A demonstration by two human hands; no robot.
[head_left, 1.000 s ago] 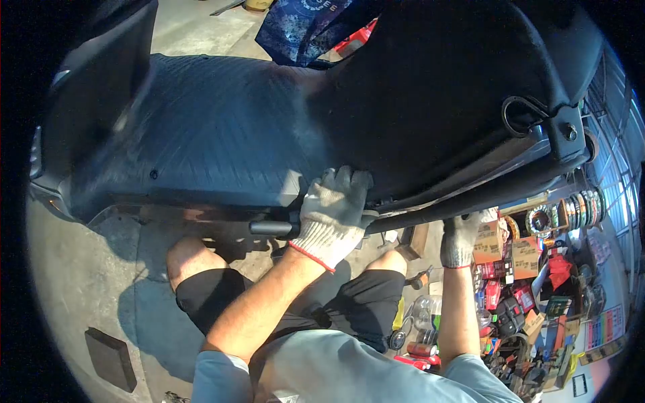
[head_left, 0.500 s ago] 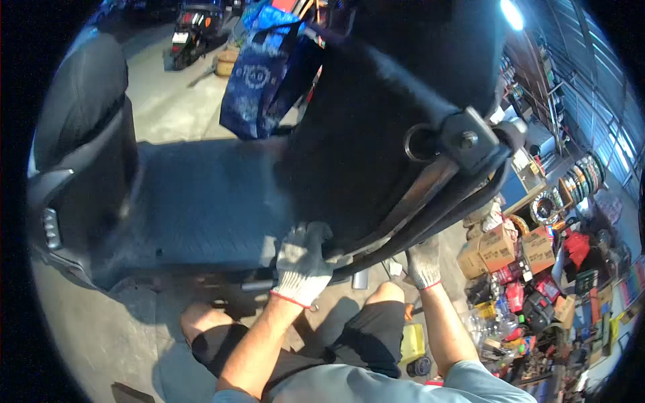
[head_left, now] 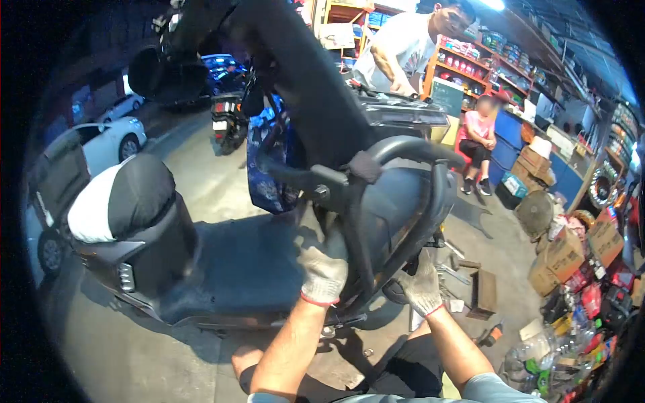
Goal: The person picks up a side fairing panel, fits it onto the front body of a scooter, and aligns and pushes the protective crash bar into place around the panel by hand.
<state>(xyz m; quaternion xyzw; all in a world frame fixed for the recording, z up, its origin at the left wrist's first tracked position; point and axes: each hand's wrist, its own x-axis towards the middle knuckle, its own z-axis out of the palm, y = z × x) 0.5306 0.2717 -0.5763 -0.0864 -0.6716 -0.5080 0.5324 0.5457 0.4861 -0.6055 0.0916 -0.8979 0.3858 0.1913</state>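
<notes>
Both hands wear pale knitted gloves with red cuffs. My left hand point(head_left: 322, 274) is over the dark floorboard point(head_left: 248, 262) of a scooter, beside the black tubular bars point(head_left: 359, 242); its fingers look bent but are smeared. On the outer side of the bars, my right hand point(head_left: 422, 285) is raised next to the curved black tube point(head_left: 410, 242). A dark part beside it and blur hide what its fingers touch. A bolted bracket point(head_left: 322, 191) sits above my left hand. The seat point(head_left: 144, 195), black and white, stands at the left end.
A blue bag point(head_left: 269, 161) hangs beyond the floorboard. One person point(head_left: 403, 47) leans over behind the bars; another person point(head_left: 478, 134) sits farther back. Tools point(head_left: 457, 272) and a metal box point(head_left: 484, 294) lie on the floor at right, near cardboard boxes point(head_left: 561, 258) and bottles point(head_left: 564, 349).
The view has lifted and shifted, bringing the people, a white car and shelves into sight. The large dark panel and bars have tilted upright. Both hands have stayed near the bars.
</notes>
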